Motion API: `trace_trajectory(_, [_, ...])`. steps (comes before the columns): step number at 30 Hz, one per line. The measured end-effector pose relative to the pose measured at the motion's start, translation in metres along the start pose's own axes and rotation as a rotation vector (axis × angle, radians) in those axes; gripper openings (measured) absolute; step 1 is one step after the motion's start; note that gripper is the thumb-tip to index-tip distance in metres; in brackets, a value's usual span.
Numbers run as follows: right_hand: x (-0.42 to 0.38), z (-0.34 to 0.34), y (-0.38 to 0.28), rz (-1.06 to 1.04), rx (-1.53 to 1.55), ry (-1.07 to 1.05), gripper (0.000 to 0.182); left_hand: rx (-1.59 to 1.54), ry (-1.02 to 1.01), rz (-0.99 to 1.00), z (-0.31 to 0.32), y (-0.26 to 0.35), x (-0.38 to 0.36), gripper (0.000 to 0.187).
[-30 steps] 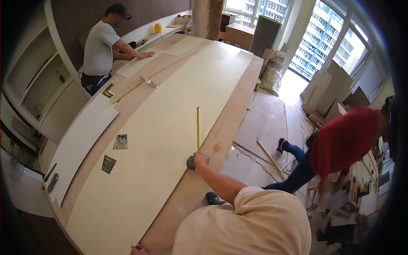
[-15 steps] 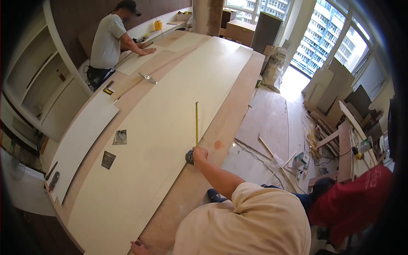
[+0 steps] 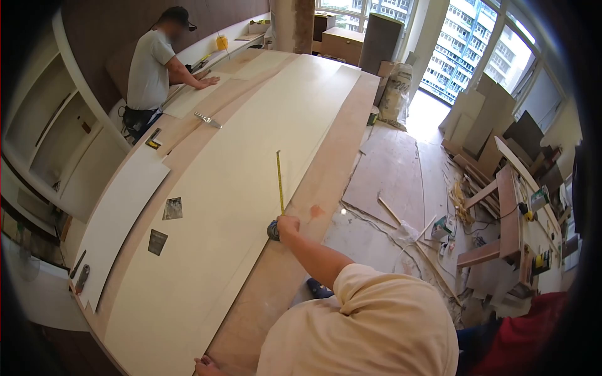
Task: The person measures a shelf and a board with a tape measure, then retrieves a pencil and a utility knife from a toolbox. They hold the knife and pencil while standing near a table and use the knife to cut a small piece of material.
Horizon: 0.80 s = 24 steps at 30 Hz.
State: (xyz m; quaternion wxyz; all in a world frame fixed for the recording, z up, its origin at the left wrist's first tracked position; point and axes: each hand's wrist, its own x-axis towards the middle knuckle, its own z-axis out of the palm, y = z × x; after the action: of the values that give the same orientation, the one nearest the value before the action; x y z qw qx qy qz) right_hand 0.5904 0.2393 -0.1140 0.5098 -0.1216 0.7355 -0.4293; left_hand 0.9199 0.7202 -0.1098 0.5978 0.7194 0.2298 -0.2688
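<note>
While our right hand [image 3: 288, 227] grasps the tape measure [image 3: 273, 231], we're apparently measuring the panel [image 3: 213, 219]; next move likely needs a straight blade [image 3: 280, 185]. Left hand [image 3: 205, 366]: can't tell its grip.

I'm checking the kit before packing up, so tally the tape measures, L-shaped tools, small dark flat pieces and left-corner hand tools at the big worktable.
Tape measure: 1
L-shaped tool: 1
Small dark flat pieces: 2
Left-corner hand tools: 2
Total: 6
</note>
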Motion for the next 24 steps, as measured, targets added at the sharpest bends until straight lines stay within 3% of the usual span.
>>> trace_trajectory(6, [0.000,-0.001,0.007,-0.113,-0.082,-0.005,0.018,-0.002,0.022,0.036,-0.007,-0.003,0.015,0.033])
trace_trajectory(9, [-0.019,-0.009,-0.001,-0.045,-0.048,-0.019,0.018,-0.044,-0.032,0.064,-0.023,-0.017,0.049,0.035])
trace_trajectory(15, [-0.002,-0.003,0.018,-0.123,-0.154,-0.061,0.020,-0.296,0.169,0.027,-0.009,-0.019,0.044,0.030])
trace_trajectory(18, [-0.021,-0.006,-0.005,-0.046,-0.296,-0.086,0.023,-0.448,0.245,0.039,-0.005,-0.017,0.045,0.029])
trace_trajectory(21, [0.034,0.014,0.035,-0.293,-0.452,-0.102,0.019,-0.502,0.248,0.048,0.001,-0.017,0.043,0.032])
trace_trajectory(24, [0.055,0.024,0.042,-0.368,-0.464,-0.076,0.016,-0.489,0.208,0.052,0.006,-0.016,0.035,0.038])
